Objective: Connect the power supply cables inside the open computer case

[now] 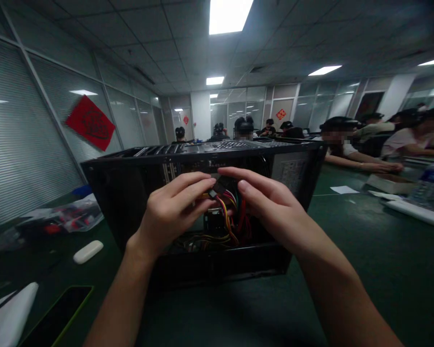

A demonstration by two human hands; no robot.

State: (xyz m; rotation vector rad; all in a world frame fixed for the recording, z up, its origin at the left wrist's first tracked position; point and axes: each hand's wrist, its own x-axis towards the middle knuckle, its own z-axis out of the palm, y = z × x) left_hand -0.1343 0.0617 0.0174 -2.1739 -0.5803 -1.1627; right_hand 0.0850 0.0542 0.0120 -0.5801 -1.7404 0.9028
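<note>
An open black computer case (210, 262) stands on the table in front of me, with its inside facing me. Both hands are at its opening. My left hand (175, 202) is closed, its fingertips around a small pale cable connector (212, 193). Thumb and forefinger of my right hand (271, 202) close on a black cable connector (224, 184) right beside it. Yellow, red, white and black power cables (226, 217) hang from the connectors into the case. The fingers partly hide both connectors, and whether they are joined I cannot tell.
Left of the case lie a plastic bag with red and black items (65, 219), a white oval case (88, 251) and a phone (60, 315). To the right are a paper sheet (343, 190), a cardboard box (388, 184) and a water bottle (432, 180). Several people sit beyond.
</note>
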